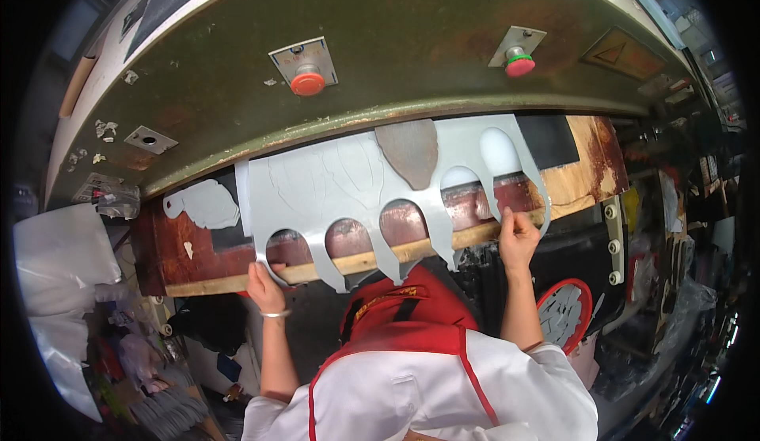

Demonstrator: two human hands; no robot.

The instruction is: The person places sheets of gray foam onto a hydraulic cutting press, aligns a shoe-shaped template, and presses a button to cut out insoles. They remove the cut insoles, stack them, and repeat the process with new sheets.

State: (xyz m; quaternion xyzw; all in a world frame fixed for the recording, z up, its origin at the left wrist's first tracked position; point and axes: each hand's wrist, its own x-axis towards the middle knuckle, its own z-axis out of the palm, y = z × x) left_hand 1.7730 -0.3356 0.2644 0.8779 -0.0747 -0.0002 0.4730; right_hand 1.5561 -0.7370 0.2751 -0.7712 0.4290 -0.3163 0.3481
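Left hand [264, 287] and right hand [518, 239] pinch a grey die-cut sheet [364, 212], likely light, floppy, best held by its outer edges.

The cut-out sheet [317, 176] was pale grey, the tapered piece [410, 152] brownish grey. The machine [404, 53] was olive green, its left button [307, 84] orange-red; the apron [388, 338] was red, the shirt [372, 393] white.

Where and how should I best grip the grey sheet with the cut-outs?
The grey sheet is probably best pinched near its outer near corners, from the near side, close to the left hand and right hand. The slim strips between cut-outs look floppy; the green machine beam crowds its far edge.
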